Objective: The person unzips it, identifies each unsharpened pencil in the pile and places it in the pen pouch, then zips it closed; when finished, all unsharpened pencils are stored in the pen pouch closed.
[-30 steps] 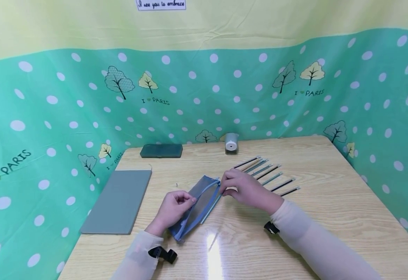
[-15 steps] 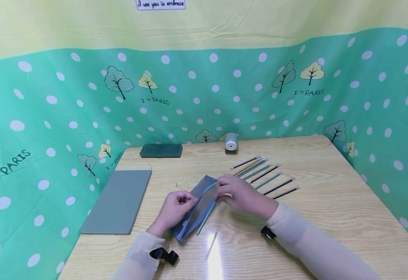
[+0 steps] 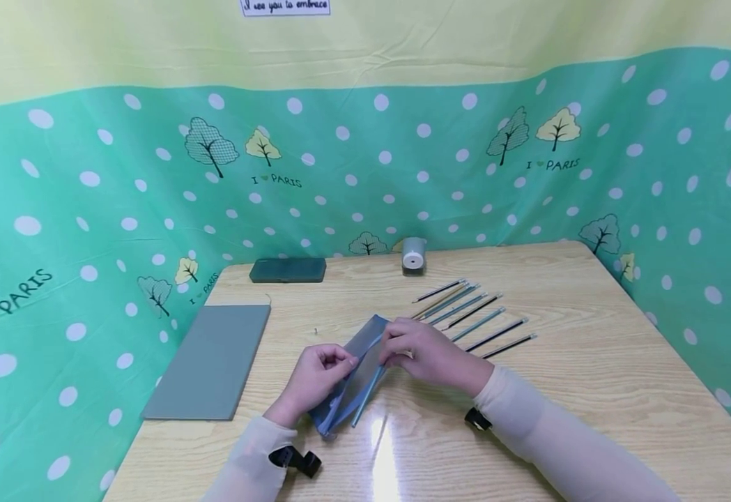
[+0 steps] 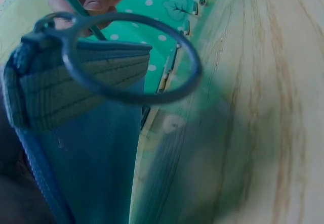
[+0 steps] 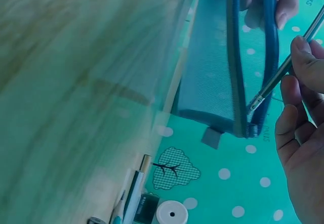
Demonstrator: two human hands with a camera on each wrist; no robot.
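Note:
A blue mesh zipper pouch (image 3: 362, 341) stands tilted on the table, its long zip undone. My left hand (image 3: 311, 380) pinches one edge of the opening between thumb and fingers. In my right hand (image 3: 433, 354) is a teal pencil (image 3: 365, 403), gripped by thumb and fingertips. In the right wrist view, the eraser end of this pencil (image 5: 283, 73) lies at the pouch's mouth, between the two zip edges near the corner. How deep it sits cannot be told. A ring pull (image 4: 131, 98) hangs at the pouch's end in the left wrist view.
Several pencils (image 3: 496, 336) lie in a slanted row right of the pouch. A grey board (image 3: 211, 362) is on the left. At the back are a dark green case (image 3: 288, 270) and a white and grey pencil sharpener (image 3: 413, 255). A patterned curtain (image 3: 365, 167) closes off the back.
My right hand has moved left to the pouch with the pencil, whose near end has swung toward me. My left hand keeps its pinch on the pouch edge, shifting slightly right.

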